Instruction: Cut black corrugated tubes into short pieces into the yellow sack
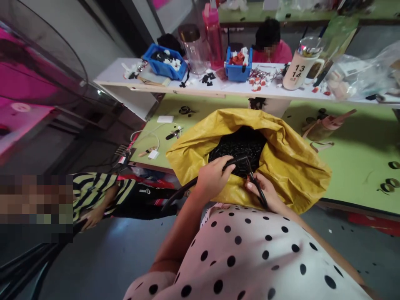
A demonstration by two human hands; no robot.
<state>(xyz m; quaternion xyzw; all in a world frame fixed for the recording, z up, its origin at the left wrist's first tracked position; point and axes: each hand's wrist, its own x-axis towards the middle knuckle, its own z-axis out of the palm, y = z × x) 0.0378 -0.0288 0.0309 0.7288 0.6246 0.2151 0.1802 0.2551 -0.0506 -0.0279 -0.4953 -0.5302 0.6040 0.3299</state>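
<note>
My left hand (214,175) is closed around a long black strip (179,192) with a ribbed end (237,161), which sticks out past my fingers toward the right. A dark cutting tool with black handles (259,192), scissors or pliers, is gripped in my right hand (264,191). Its jaws meet or nearly meet the strip's end; I cannot tell if they are closed on it. Both hands are over the near rim of a yellow sack (290,154). Inside it lies a heap of small black pieces (240,146).
The sack rests at a green table (353,179) holding scissors (185,110) and a white cable. Behind, a white shelf (203,92) carries blue bins (239,73), bottles and a mug (303,68). One person in stripes (93,191) is at left; another (283,52) sits beyond.
</note>
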